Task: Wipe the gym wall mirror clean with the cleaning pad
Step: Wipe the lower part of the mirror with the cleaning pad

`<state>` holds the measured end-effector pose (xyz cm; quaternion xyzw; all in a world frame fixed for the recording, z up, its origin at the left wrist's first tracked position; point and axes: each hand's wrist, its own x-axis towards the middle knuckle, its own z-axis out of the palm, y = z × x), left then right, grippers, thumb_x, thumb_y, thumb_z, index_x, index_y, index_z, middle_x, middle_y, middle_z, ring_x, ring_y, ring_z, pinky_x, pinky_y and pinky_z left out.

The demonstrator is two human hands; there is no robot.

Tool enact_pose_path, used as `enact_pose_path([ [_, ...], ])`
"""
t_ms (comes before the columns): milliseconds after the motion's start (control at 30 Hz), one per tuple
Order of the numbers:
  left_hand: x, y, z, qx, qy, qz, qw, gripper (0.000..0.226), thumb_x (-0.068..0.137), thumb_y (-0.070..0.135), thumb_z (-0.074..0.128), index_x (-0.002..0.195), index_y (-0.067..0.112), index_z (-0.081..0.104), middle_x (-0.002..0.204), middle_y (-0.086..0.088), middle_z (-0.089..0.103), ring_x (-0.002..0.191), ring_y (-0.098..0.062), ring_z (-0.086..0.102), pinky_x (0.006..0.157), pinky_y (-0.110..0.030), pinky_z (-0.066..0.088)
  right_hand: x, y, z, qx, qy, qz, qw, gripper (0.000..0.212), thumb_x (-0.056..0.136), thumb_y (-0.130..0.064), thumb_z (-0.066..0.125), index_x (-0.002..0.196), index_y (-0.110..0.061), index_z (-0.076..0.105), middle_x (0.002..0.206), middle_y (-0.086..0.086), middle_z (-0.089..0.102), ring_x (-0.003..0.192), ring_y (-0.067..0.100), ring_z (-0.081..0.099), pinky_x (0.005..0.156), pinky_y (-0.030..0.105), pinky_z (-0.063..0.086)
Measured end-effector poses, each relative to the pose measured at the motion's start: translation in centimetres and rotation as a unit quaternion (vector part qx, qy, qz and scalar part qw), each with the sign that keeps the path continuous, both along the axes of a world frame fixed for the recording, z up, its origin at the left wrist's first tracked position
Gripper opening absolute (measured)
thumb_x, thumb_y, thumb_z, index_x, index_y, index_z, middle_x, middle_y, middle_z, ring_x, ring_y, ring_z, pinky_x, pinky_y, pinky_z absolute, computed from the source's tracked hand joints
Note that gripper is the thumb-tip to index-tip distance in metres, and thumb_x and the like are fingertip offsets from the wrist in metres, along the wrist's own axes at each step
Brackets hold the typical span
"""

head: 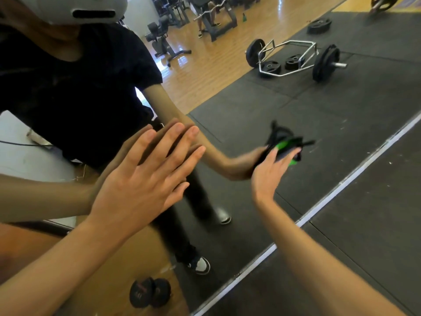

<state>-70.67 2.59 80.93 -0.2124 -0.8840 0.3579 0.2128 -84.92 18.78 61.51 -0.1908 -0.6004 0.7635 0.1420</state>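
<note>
1. Mirror (296, 115), wall-mounted: the largest item, filling most of the view, its lower edge running on a diagonal from lower centre to right. Rigid, smooth, breakable; you press on it, you do not grip it. It reflects a trap bar (293, 58) loaded with plates and a rubber floor (376, 224).

2. Left hand (145, 179): spread wide, fingers straight, holding nothing. It lies flat at the glass, apparently touching its own reflection, pointing up and to the right.

3. Right hand (271, 172): fingers straight, palm pressing the pad against the glass. It holds nothing pinched.

4. Cleaning pad (287, 149): black with bright green, between your right palm and the mirror, right of centre, blurred. Judged soft, light and pliable, likely to bunch or slip under uneven pressure; best taken flat under the whole palm, or by the loose black straps at its top. Its long axis appears to run up and to the right, though blur makes this uncertain.

5. Dumbbell (149, 294): small, near the bottom edge.
</note>
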Motion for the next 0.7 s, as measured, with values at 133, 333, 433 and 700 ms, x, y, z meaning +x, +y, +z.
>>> enact_pose_path([
  [133, 0.1, 0.4, 0.1, 0.007, 0.011, -0.017, 1.000, 0.073, 0.102, 0.034, 0.052, 0.165, 0.016, 0.020, 0.172, -0.009, 0.001, 0.162, -0.027, -0.014, 0.128, -0.045, -0.020, -0.5, -0.2, 5.0, 0.075, 0.096, -0.033, 0.992, 0.073, 0.106, -0.036, 0.036, 0.164, -0.005, 0.006, 0.172, 0.017, 0.008, 0.158, 0.028, 0.012, 0.130, 0.039, 0.008],
  [333, 0.9, -0.2, 0.2, -0.142, 0.066, -0.020, 0.988, 0.066, 0.112, 0.046, 0.029, 0.169, 0.015, 0.018, 0.175, -0.021, 0.005, 0.162, -0.037, 0.004, 0.129, -0.052, 0.006, 14.0, -6.9, -2.3, 0.280, 0.218, 0.148, 0.923, 0.064, 0.110, -0.047, 0.034, 0.165, -0.021, 0.015, 0.173, 0.009, -0.011, 0.160, 0.038, -0.001, 0.127, 0.057, 0.012],
  [433, 0.8, -0.5, 0.4, -0.160, 0.082, -0.010, 0.984, 0.069, 0.112, 0.047, 0.024, 0.169, 0.010, 0.012, 0.176, -0.019, 0.005, 0.161, -0.035, 0.008, 0.127, -0.051, 0.010, 11.1, -5.8, -3.9, 0.118, 0.080, 0.112, 0.983, 0.076, 0.102, -0.048, 0.039, 0.163, -0.007, 0.020, 0.169, 0.005, 0.004, 0.160, 0.033, 0.007, 0.130, 0.043, 0.008],
  [700, 0.8, -0.2, 0.4, -0.185, 0.114, -0.011, 0.976, 0.073, 0.110, 0.048, 0.029, 0.168, 0.006, 0.014, 0.175, -0.024, 0.006, 0.160, -0.038, 0.012, 0.128, -0.056, 0.007, -0.6, 1.3, 0.1, 0.010, 0.004, 0.008, 1.000, 0.071, 0.111, -0.036, 0.038, 0.166, -0.012, 0.000, 0.174, 0.000, 0.004, 0.159, 0.013, 0.007, 0.124, 0.021, 0.006],
])
